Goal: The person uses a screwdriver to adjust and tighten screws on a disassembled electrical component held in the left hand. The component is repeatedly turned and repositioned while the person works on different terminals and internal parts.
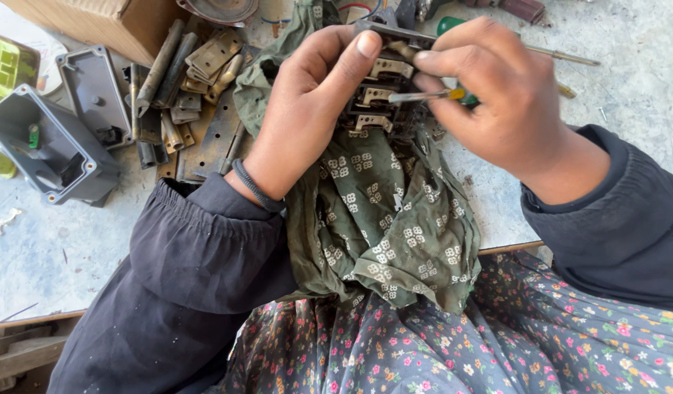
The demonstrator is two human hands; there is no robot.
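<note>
Left hand (307,109) closed around a dark switch block (380,87) with brass contacts, held above a green patterned cloth (387,226) at the counter (628,73) edge. Right hand (497,95) gripping a small screwdriver (424,95), tip against the block. Grey plastic boxes (52,138) and brass strips (198,66) lying well to the left.
</note>
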